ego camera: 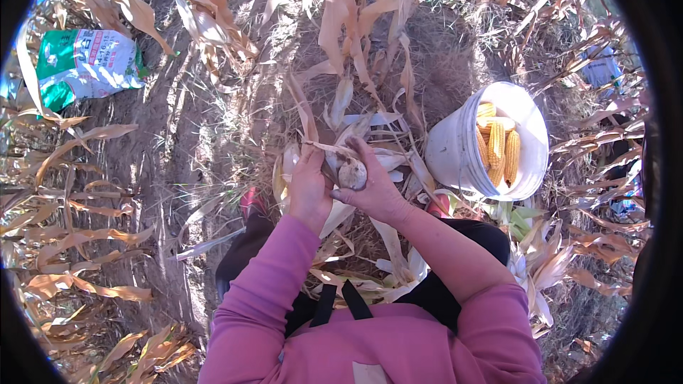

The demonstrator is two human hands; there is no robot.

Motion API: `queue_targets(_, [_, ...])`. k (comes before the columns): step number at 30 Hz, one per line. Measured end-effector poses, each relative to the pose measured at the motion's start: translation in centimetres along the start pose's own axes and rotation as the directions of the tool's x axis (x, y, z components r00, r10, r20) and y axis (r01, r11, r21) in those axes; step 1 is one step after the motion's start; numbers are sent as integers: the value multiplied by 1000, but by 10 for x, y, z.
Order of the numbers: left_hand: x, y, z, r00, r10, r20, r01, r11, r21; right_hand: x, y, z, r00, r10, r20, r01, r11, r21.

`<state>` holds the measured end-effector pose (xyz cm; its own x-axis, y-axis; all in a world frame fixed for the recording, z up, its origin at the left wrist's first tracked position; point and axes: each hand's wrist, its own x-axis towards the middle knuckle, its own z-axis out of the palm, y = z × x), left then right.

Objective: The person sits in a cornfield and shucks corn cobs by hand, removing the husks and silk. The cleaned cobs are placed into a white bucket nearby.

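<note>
Between my two hands, in front of my knees, is a corn ear [352, 173] partly wrapped in dry husk, its rounded pale end facing up towards me. My right hand [376, 184] grips it from the right, thumb below and fingers above. On its left side, my left hand [311, 184] holds the dry husk [333, 157] against the ear. Dry husks and leaves lie beneath both hands. Just right of them, a white plastic bucket [453, 141] leans with its mouth to the right; several husked yellow corn cobs [496, 144] lie inside.
A green and white printed sack [88, 66] lies on the soil at the upper left. Dry corn stalks and leaves [352, 16] stand ahead and along both sides. A heap of stripped husks [536, 272] is by my right knee. Another pale bag [600, 66] shows at the far right.
</note>
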<state>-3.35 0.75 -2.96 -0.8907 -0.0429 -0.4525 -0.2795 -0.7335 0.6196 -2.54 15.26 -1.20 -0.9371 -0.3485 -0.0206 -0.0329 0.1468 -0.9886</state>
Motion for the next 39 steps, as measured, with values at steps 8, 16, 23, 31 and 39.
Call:
queue_targets(8, [-9,2,8,996,-42,78,43,999,-11,11,19,-14,992,118,-37,-111,981,160])
queue_targets(16, [-14,-4,12,987,-25,160,7,994,107,5,4,-9,996,85,23,-86,994,68])
queue_targets(23, [2,-12,-17,958,-42,284,-82,908,411,8,-1,-11,997,-74,1,73,993,90])
queue_targets(31, [6,11,0,997,66,-30,-68,995,-75,19,-9,-53,990,-15,-141,84,863,498])
queue_targets(39, [14,40,-21,977,153,-150,-176,971,-159,19,-12,-147,821,194,-536,307,643,702])
